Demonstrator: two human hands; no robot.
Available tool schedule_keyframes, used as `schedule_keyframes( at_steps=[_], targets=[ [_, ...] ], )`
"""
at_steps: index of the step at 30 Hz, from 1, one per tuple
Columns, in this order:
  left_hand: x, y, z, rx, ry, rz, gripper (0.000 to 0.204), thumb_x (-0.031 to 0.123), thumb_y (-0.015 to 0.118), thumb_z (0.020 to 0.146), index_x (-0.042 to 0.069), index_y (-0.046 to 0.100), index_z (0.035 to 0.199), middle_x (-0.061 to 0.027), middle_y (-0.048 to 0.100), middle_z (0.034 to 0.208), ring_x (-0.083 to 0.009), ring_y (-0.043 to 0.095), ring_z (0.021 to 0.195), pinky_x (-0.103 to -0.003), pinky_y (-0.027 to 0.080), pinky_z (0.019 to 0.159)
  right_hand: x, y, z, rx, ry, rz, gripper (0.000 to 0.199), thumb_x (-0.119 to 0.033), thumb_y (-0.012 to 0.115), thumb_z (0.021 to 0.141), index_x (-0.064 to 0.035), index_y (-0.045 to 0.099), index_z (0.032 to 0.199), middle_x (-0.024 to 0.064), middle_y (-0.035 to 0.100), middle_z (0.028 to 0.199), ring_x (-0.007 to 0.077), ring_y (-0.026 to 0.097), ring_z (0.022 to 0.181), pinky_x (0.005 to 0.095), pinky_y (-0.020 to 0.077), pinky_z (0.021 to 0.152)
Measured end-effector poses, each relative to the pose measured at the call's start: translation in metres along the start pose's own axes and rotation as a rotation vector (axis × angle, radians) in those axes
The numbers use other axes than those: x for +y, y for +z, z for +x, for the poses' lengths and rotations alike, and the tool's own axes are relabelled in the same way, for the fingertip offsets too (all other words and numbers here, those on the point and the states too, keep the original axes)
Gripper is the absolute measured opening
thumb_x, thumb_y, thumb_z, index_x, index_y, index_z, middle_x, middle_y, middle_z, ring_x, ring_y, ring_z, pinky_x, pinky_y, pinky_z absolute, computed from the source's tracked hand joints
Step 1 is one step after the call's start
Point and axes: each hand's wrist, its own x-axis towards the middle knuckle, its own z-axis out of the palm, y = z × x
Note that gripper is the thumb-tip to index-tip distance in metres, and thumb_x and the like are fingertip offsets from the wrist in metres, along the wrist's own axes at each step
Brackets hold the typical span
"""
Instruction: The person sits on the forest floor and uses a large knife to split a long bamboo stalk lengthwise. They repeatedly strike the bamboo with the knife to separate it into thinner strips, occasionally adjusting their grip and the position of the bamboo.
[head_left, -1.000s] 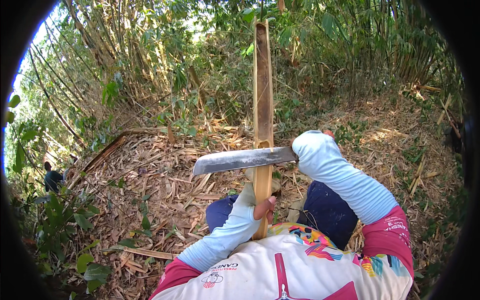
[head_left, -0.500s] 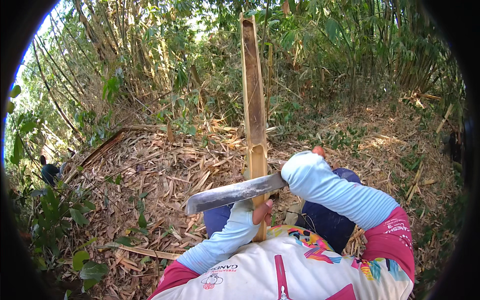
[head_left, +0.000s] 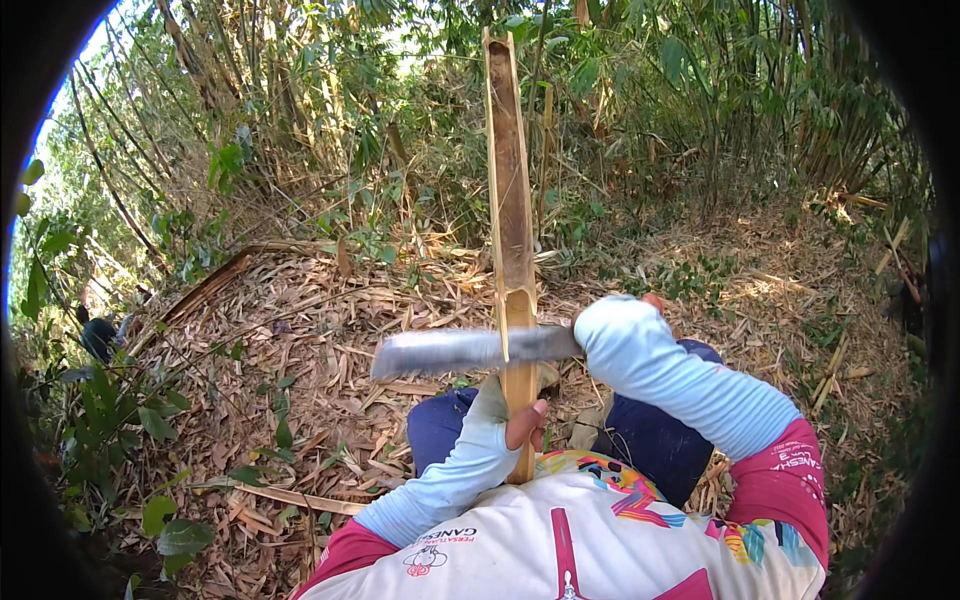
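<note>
A long half-round piece of split bamboo (head_left: 513, 190) stands almost upright in front of me, its hollow brown inside facing me. My left hand (head_left: 524, 424), in a pale blue sleeve that reaches onto it, is closed around the bamboo's lower part, close to my belly. In my right hand (head_left: 615, 325), mostly covered by the pale blue sleeve, is a machete, its handle hidden. The machete's broad blade (head_left: 430, 354), smeared by motion, points left across the bamboo, just above my left hand. A thin sliver of bamboo edge shows in front of the blade.
My bent knees in dark blue trousers (head_left: 655, 435) flank the bamboo. Dry leaves (head_left: 330, 370) cover the ground. A split bamboo strip (head_left: 300, 500) lies at the lower left, near green leafy plants (head_left: 185, 540). Dense bamboo stalks (head_left: 800, 110) rise behind.
The machete blade has moved up and away from my left hand along the bamboo and is now more level. My right hand has shifted slightly right. My left hand keeps its place.
</note>
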Motion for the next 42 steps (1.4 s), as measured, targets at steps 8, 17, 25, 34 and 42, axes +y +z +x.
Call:
schedule_keyframes(
  at_steps=[8,17,25,34,42],
  targets=[
    [0.001,-0.003,0.002,-0.043,-0.017,0.026,0.033,0.012,0.064,0.091,0.0,0.047,0.117,-0.007,0.058,0.077,-0.0159,0.059,0.057,-0.03,0.051,0.048,-0.017,-0.028,-0.007,0.278,-0.18,-0.162,0.036,-0.035,0.052,0.094,-0.0088,0.064,0.072,0.0049,0.062,0.065,0.0213,0.059,0.06,0.0378,0.0507,0.06],
    [-0.001,-0.004,0.005,-0.056,-0.047,0.122,0.034,0.011,0.063,0.092,0.001,0.046,0.12,-0.0061,0.058,0.078,-0.015,0.058,0.059,-0.03,0.051,0.051,-0.021,-0.103,0.036,-0.285,0.153,-0.138,0.013,-0.012,0.068,0.074,-0.0059,0.072,0.085,0.0151,0.07,0.078,0.0305,0.071,0.079,0.0371,0.0562,0.072],
    [0.001,0.003,0.009,-0.045,0.013,0.059,0.04,0.009,0.062,0.091,0.0,0.043,0.126,-0.0063,0.058,0.078,-0.0139,0.058,0.059,-0.028,0.05,0.05,-0.063,-0.09,-0.002,-0.376,0.048,-0.2,0.011,-0.012,0.068,0.079,-0.0094,0.072,0.089,0.0182,0.072,0.096,0.0277,0.07,0.098,0.0411,0.0535,0.08],
    [-0.002,-0.003,0.004,-0.023,-0.087,0.073,0.041,0.008,0.061,0.091,0.0,0.042,0.127,-0.007,0.058,0.08,-0.0142,0.058,0.059,-0.028,0.05,0.05,-0.054,-0.1,0.014,-0.308,-0.054,-0.293,0.007,-0.011,0.065,0.085,-0.0055,0.066,0.081,0.0195,0.067,0.083,0.0325,0.067,0.073,0.0458,0.0537,0.068],
    [-0.006,-0.005,0.0,-0.072,-0.029,0.124,0.043,0.011,0.066,0.091,-0.001,0.043,0.126,-0.0086,0.06,0.08,-0.0165,0.061,0.061,-0.03,0.053,0.056,-0.027,-0.118,0.021,0.078,0.104,-0.07,0.009,-0.003,0.055,0.087,-0.0027,0.062,0.092,0.0181,0.066,0.082,0.0301,0.065,0.075,0.0425,0.0538,0.072]
  ],
)
